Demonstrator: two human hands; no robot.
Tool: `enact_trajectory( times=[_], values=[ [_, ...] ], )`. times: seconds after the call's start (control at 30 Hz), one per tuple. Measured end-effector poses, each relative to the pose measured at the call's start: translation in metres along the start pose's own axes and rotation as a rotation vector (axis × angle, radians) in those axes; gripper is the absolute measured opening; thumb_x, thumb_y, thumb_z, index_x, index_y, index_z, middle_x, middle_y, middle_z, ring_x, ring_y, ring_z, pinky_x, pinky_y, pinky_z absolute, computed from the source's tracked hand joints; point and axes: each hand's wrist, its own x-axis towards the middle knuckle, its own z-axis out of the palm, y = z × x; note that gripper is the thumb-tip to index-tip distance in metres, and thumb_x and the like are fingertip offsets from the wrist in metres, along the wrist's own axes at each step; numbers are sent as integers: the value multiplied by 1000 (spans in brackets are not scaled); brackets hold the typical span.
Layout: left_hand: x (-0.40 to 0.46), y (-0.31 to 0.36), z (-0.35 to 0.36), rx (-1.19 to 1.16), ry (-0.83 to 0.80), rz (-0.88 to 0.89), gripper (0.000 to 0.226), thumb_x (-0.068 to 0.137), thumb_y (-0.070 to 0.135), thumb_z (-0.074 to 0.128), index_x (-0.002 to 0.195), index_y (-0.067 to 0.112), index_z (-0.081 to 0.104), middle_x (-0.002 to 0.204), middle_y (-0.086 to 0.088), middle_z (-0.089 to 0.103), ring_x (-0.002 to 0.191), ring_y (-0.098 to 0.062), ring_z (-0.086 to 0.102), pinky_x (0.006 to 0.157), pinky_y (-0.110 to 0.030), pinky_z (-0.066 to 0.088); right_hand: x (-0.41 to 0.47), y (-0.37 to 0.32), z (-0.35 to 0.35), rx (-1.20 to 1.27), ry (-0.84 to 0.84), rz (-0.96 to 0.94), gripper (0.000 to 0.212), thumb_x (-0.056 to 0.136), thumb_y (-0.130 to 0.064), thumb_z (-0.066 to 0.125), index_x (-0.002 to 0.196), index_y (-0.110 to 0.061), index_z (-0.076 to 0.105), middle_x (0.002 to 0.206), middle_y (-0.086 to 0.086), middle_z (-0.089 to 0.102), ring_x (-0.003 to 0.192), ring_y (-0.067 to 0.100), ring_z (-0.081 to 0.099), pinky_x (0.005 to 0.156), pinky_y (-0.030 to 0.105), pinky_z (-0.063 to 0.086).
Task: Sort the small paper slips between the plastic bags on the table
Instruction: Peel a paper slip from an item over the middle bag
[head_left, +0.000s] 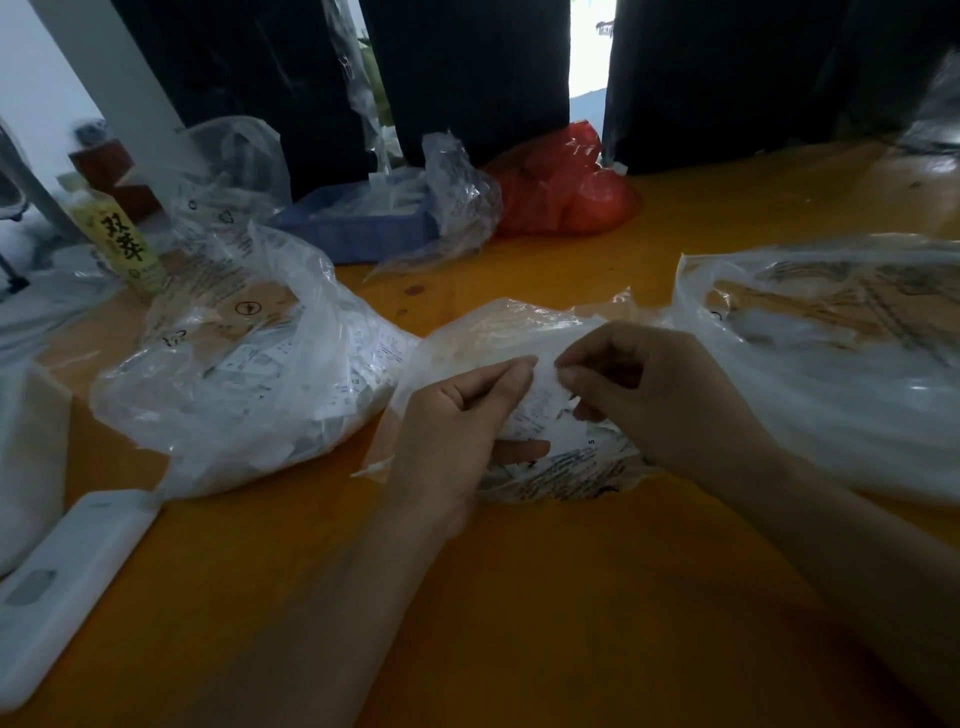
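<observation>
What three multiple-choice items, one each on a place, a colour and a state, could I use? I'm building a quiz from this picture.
1. Where is the bag full of slips?
A. left of the hands
B. behind the red bag
C. in the blue tray

2. What colour is the table?
A. white
B. orange-yellow
C. green

3. What are the hands doing?
A. resting flat on the table
B. both pinching one slip
C. lifting the bottle

Key:
1 A: the slip-filled bag lies left of the left hand.
2 B: bare tabletop shows orange-yellow all round the bags.
3 B: fingertips of the left hand and right hand meet on a slip above the middle bag.
</observation>
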Motion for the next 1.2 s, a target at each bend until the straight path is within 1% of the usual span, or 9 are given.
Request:
enact_trajectory(
  times=[0.13,0.23,0.43,0.57,0.63,0.8,0.93,1.07,1.2],
  values=[
    [0,1,0,-8,22,-28,31,79,43,80,105,28,85,119,9,78,90,-22,81,61,-28,64,-3,-4,5,32,-72,-28,15,88,-40,70,101,-33,69,84,-18,74,75,1,72,72,19,59],
    [0,5,0,3,30,-43,31,79,43,81,107,30,85,112,6,80,91,-18,80,61,-27,63,-2,0,4,3,0,-14,15,90,-28,73,100,-37,67,86,-21,73,75,-1,72,73,18,59],
    [-3,13,-6,398,107,247,20,93,27,79,105,43,75,94,16,81,86,2,75,71,-19,59,3,-4,-10,91,130,36,7,93,-23,72,98,-29,70,82,-14,74,72,1,72,69,11,55],
    [-2,43,-33,778,463,682,27,99,23,72,124,33,69,104,25,71,87,11,69,66,-5,53,16,10,-49,-567,371,-123,6,100,-25,62,103,-23,67,82,-10,64,62,3,58,50,14,38],
    [3,63,-63,970,716,812,29,102,20,67,131,19,68,119,5,72,98,-2,67,74,-13,55,28,31,-80,-932,321,35,10,100,-15,59,96,-12,67,79,5,64,57,10,50,48,21,33],
    [12,78,-133,1259,860,458,33,101,9,63,134,5,68,134,-23,68,122,-41,64,102,-56,53,30,57,-100,-1274,-224,441,16,98,-25,57,85,-17,61,93,7,66,89,28,66,80,33,53],
    [14,71,-131,1359,759,310,27,101,10,64,125,8,75,124,-21,74,112,-44,66,98,-53,51,28,55,-98,-1178,-104,442,19,96,-15,53,93,-17,72,92,10,68,80,30,64,73,37,54],
    [21,67,-127,1362,690,300,34,106,16,51,132,9,71,126,-23,71,117,-45,62,100,-53,48,27,49,-101,-1112,44,442,28,98,-12,51,77,-8,68,75,11,60,63,27,56,59,31,44],
    [21,66,-121,1468,797,353,35,105,14,47,133,6,68,119,-29,70,121,-49,54,100,-60,44,30,44,-102,-1100,137,378,27,98,-12,52,75,-9,65,75,13,63,66,32,62,64,39,57]
  ],
)
